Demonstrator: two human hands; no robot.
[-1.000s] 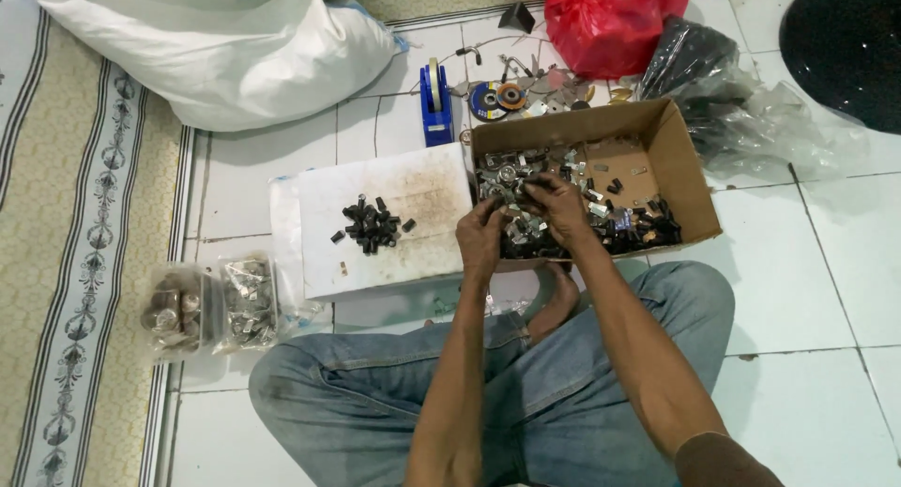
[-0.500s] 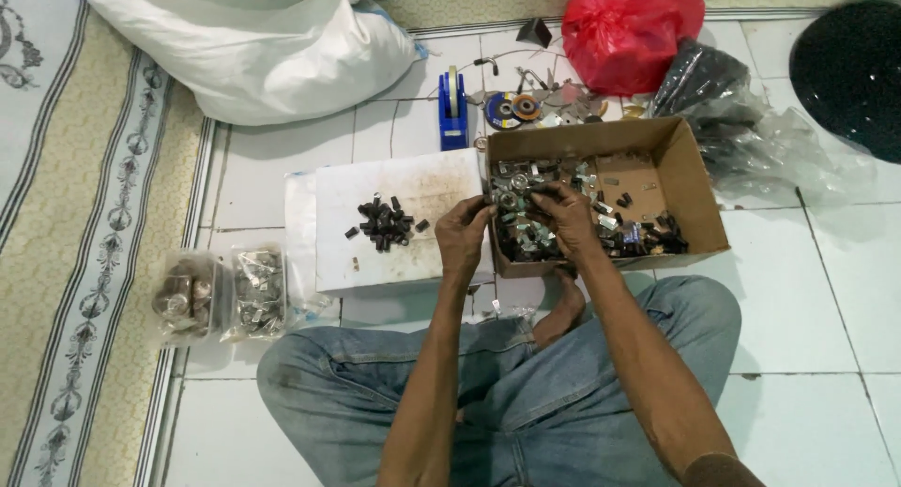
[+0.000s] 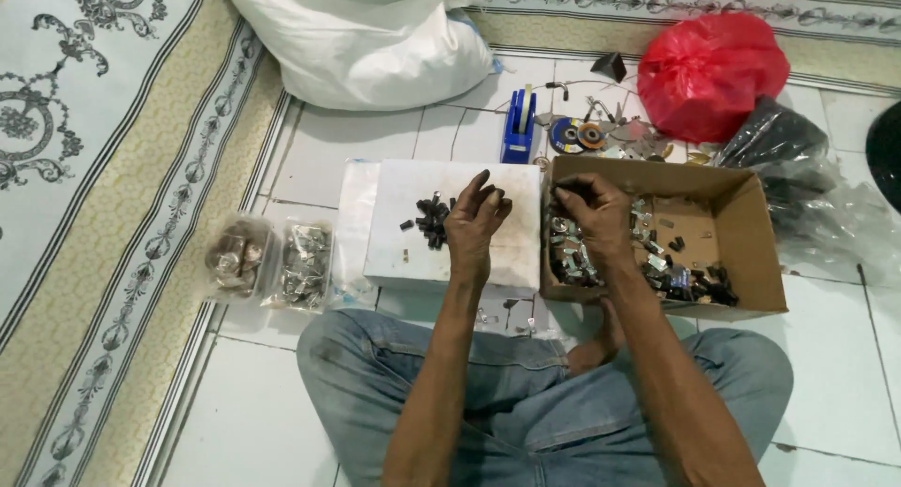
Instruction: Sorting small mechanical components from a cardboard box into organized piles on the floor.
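1. The left hand (image 3: 474, 220) pinches something tiny, too small to name, just over the dark bits (image 3: 432, 218) piled on the white board (image 3: 404, 252).
2. The right hand (image 3: 591, 213) curls into the box (image 3: 760, 252), fingers closed among metal bits (image 3: 572, 257); what it grips is hidden.
3. The box sits beside the board, so both are close.

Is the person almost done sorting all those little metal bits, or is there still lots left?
Only a start. A small pile of dark pieces lies on the white board. The left hand hovers beside that pile, and the right hand is in the cardboard box, fingers pinched. Many mixed metal parts remain in the box.
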